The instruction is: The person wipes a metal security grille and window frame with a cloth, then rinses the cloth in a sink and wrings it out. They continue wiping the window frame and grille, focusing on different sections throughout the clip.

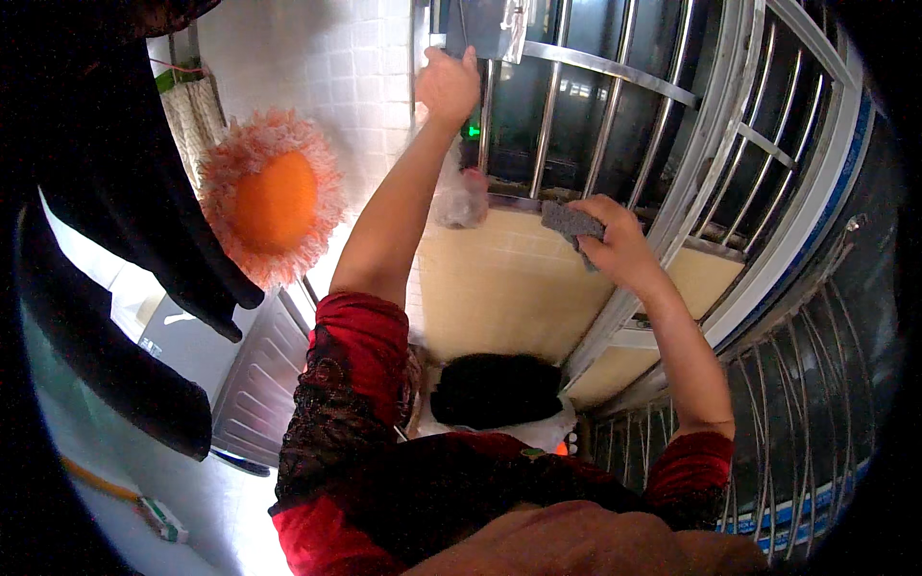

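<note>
My left hand [448,85] reaches up to the lower edge of a dark, flat panel [482,29] at the top of the view; whether it grips the panel or only touches it I cannot tell. A grey sponge or scouring pad [574,220] is in my right hand [618,241], between thumb and fingers, at the sill below a window with metal bars [547,129]. Between the hands, a blurred translucent bag [459,194] hangs near the sill.
An orange, fluffy-edged duster or mop head [276,201] hangs at the left beside dark hanging clothes [180,288]. White sliding window frames [691,158] run down the right. A black bundle [497,389] lies below me. A brush with a yellow handle [101,479] is at the lower left.
</note>
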Available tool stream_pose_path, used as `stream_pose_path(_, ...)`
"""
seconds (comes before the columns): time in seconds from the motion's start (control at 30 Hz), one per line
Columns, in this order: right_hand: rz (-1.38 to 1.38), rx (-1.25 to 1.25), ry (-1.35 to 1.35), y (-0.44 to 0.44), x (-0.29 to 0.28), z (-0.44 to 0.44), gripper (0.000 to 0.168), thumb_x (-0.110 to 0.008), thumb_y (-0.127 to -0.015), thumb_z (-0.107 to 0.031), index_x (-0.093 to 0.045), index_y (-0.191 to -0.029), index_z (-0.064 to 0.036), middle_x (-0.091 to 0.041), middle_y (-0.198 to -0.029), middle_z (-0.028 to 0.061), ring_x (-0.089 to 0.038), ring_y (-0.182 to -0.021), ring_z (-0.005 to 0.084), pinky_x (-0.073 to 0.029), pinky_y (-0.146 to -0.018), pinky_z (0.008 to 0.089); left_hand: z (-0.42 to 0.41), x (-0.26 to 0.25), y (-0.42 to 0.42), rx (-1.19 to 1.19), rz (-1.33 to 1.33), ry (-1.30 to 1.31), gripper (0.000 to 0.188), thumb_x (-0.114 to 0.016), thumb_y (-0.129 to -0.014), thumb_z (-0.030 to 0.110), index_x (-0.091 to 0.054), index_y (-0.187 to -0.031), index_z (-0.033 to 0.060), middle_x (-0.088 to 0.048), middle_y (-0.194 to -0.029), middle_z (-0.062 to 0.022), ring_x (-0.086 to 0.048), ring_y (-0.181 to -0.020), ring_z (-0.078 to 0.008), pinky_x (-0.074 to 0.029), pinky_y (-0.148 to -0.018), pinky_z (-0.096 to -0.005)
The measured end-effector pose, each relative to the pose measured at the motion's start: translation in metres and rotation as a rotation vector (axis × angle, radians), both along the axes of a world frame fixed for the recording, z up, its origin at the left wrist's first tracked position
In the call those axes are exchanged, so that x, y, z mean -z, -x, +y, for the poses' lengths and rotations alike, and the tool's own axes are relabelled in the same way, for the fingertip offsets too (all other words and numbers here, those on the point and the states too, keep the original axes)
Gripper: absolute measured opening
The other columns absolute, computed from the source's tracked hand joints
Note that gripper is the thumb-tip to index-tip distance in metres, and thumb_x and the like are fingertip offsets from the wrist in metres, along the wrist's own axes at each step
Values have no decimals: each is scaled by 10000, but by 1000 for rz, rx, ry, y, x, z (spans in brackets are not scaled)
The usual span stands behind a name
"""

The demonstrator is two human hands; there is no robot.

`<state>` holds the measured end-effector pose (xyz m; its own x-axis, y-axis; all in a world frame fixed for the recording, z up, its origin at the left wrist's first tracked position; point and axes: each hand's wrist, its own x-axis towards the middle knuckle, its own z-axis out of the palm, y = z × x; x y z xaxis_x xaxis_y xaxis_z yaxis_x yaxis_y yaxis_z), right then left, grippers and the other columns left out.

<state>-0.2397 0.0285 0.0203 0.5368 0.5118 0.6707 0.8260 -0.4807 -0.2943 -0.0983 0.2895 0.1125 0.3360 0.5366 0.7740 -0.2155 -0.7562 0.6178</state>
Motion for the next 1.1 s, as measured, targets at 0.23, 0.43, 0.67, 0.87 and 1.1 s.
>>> stream_pose_path(0.23,114,2,1,-13,18,1,365,-536,-662,12,-570,-1025,12,-574,-946,162,-561,-912,290,-433,-795,323,14,8,-1,199,-175,-25,551,-457,-866,460,-533,-944,-81,-589,-879,-309,-565,-877,-447,-436,-755,-487)
stream_pose_path(0.43,94,59,-173,-39,14,12,364,-529,-677,20,-558,-1041,7,-583,-978,167,-572,-892,290,-440,-792,328,42,-14,50,842,48,206,439,-452,-907,419,-494,-727,21,-479,-574,-56,-469,-462,-132,-391,-422,-287)
stream_pose_path(0.67,-442,169,-291,-83,-60,76,415,-596,-668,10,-525,-1071,-59,-540,-1061,137,-546,-949,316,-461,-790,369,66,-38,104,980,228,229,406,-449,-904,465,-415,-761,87,-444,-592,2,-413,-433,-98,-365,-418,-251)
stream_pose_path(0.87,-886,402,-36,-122,-134,168,180,-547,-708,-94,-610,-875,-69,-575,-946,64,-527,-896,313,-469,-761,410,76,-44,109,899,251,181,402,-460,-897,470,-415,-766,94,-444,-597,2,-423,-440,-100,-370,-423,-251)
stream_pose_path(1.1,-1017,241,-363,-226,-161,243,235,-541,-722,-133,-631,-939,-150,-639,-952,66,-571,-936,228,-448,-722,355,70,-44,108,904,217,141,383,-476,-892,453,-421,-776,93,-453,-609,-6,-428,-448,-106,-374,-425,-254)
